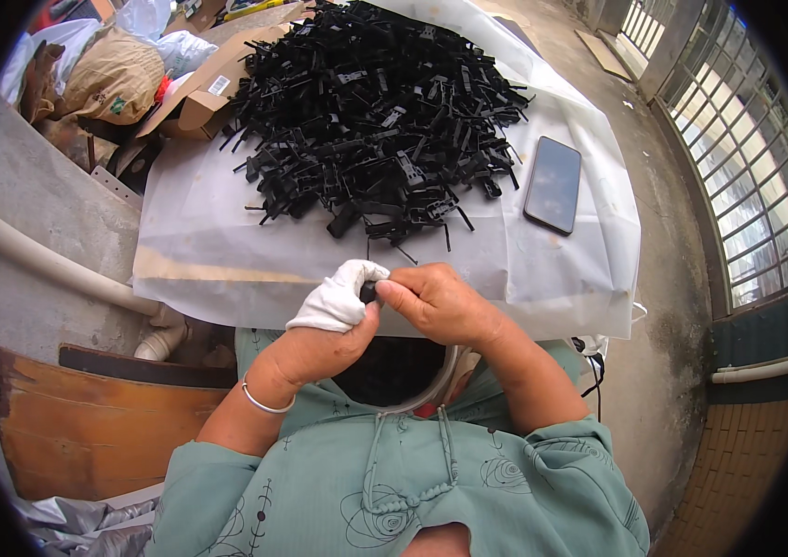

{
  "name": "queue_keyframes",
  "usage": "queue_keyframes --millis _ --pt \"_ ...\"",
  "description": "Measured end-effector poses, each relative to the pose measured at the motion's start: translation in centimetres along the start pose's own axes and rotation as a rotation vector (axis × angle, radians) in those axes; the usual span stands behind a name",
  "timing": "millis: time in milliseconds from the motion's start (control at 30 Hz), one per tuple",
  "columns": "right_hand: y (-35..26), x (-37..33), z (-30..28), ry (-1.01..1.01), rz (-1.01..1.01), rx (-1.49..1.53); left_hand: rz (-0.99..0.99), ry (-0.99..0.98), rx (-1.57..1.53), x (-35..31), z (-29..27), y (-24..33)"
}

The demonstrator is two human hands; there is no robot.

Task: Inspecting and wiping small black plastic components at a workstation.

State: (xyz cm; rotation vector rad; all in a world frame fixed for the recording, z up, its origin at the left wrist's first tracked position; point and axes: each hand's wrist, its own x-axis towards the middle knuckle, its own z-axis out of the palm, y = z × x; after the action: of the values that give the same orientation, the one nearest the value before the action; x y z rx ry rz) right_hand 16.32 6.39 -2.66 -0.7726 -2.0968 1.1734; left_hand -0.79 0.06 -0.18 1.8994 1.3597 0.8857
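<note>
My left hand (336,302), partly covered by a white glove, is closed round a small black plastic part (369,291). Bare and pressed up against it, my right hand (431,299) pinches the same part between thumb and fingers. Most of the part is hidden by my fingers. Both hands are held over the near edge of the table, above a round bucket (452,371) in my lap with a dark inside. Beyond them a big heap of black plastic parts (375,121) with thin sprue-like sticks covers the table's middle.
White plastic sheeting (218,251) covers the table. A smartphone (553,186) lies right of the heap. Left of it are an open cardboard box (204,107) and a brown sack (116,74). A pale pipe (51,265) runs along the left wall; a barred window (737,139) is at right.
</note>
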Motion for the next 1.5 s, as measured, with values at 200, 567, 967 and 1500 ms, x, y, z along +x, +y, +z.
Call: queue_keyframes --millis 200,567,967,1500 --pt "2.1 3.6 -0.6 0.567 -0.159 -0.427 0.107 -0.013 0.280 0.3 -0.2 -1.0" --pt "1.1 0.6 -1.4 0.441 -0.290 0.088 -0.231 0.075 -0.807 2.5 0.5 -1.9" --pt "1.3 -0.7 0.5 0.203 0.144 0.357 -0.068 -0.004 -1.168 1.3 0.4 -1.3" --pt "-0.3 -1.4 -0.5 0.127 -0.245 0.259 -0.150 -0.270 -1.088 0.3 0.4 -1.1"
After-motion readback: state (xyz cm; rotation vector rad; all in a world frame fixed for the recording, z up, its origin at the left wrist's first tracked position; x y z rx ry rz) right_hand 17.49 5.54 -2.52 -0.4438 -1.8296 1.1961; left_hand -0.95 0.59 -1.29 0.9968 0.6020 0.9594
